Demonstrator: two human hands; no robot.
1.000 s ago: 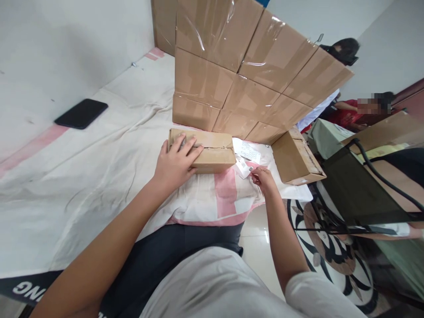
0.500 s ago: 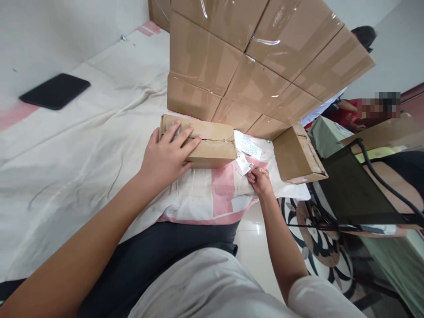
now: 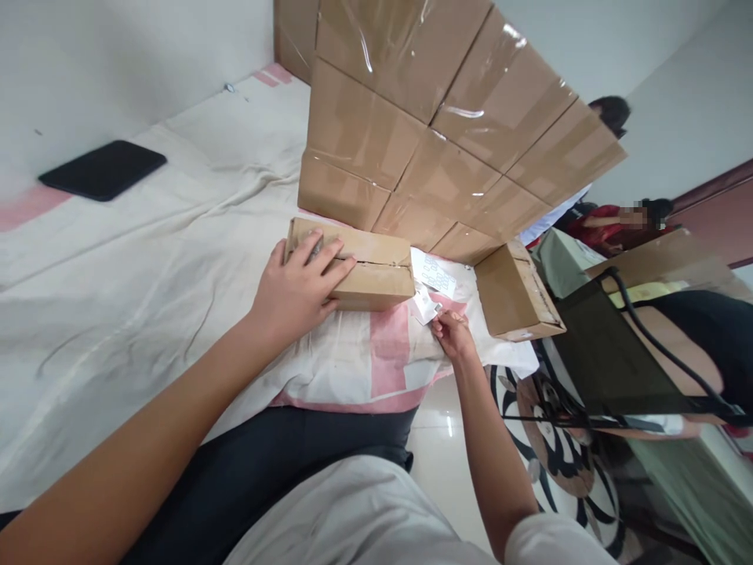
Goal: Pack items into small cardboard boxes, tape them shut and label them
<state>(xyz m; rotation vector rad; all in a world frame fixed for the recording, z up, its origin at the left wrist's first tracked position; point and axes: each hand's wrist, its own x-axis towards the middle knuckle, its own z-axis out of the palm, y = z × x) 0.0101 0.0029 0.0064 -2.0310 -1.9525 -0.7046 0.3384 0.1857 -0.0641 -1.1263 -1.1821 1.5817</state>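
Note:
My left hand (image 3: 297, 286) lies spread over the left end of a closed cardboard box (image 3: 376, 275), fingers on its top and thumb along its near side. Just off the box's right end, my right hand (image 3: 452, 331) is closed in a pinch on a small white paper piece (image 3: 424, 304) with a dark mark near the fingertips. Its exact kind is too small to make out. Behind it lies a white sheet (image 3: 435, 271) printed with rows of small outlined shapes, partly covered by the paper piece.
A tall stack of taped cardboard boxes (image 3: 412, 133) stands behind. Another cardboard box (image 3: 514, 294) sits at the right edge of the cloth-covered surface (image 3: 176, 275). A flat black object (image 3: 104, 169) lies at the left. Rightward are a black mesh chair (image 3: 623, 353) and other people.
The view has shifted slightly, so the stack and right-hand box sit lower and further left. Both hands keep their places at the box and the white paper piece.

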